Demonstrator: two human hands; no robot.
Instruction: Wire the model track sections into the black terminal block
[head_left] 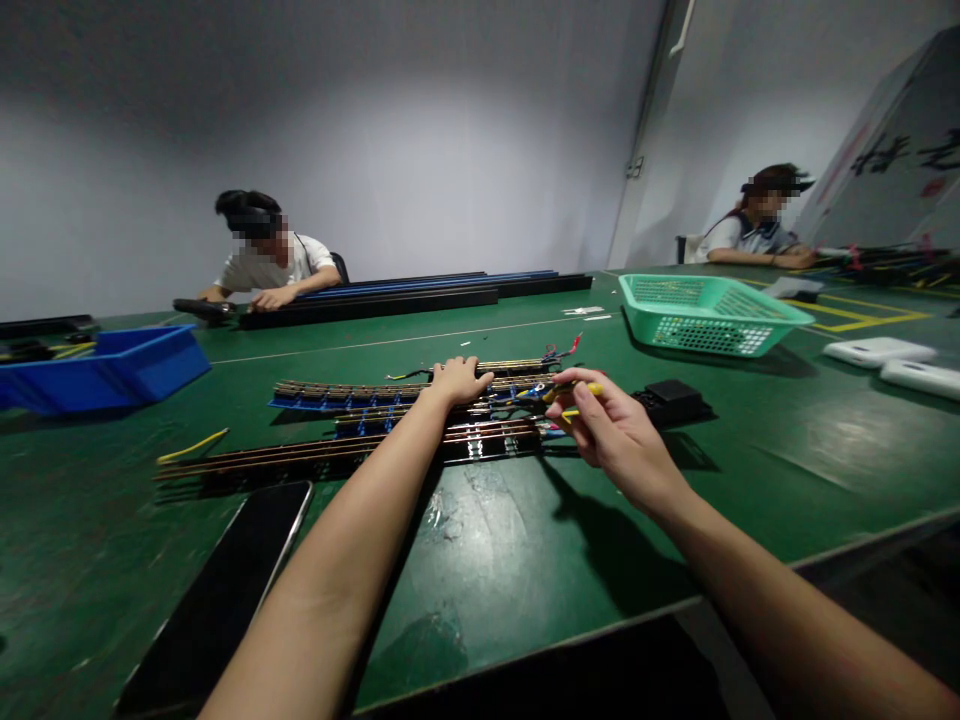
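Note:
My left hand (456, 380) lies palm down across the long strips, fingers spread, pressing on them. These strips carry copper-coloured rails; one has a blue base (300, 404), and a dark one (247, 462) lies nearer me. In my right hand (611, 430) is a pair of yellow-handled pliers (571, 412), held over the strips' right ends. The tool's tip is too small to make out against the wires there. Red and blue wires (564, 350) stick up from the far strip. Just right of my fingers sits a black box-shaped part (671, 402).
A black phone (217, 600) lies at front left, near a yellow wire (193, 446). Blue bin (150, 365) at left, green basket (712, 325) at right, white devices (877, 351) beyond. One person (274, 260) works behind black bars (375, 305); another person (754, 235) sits far right.

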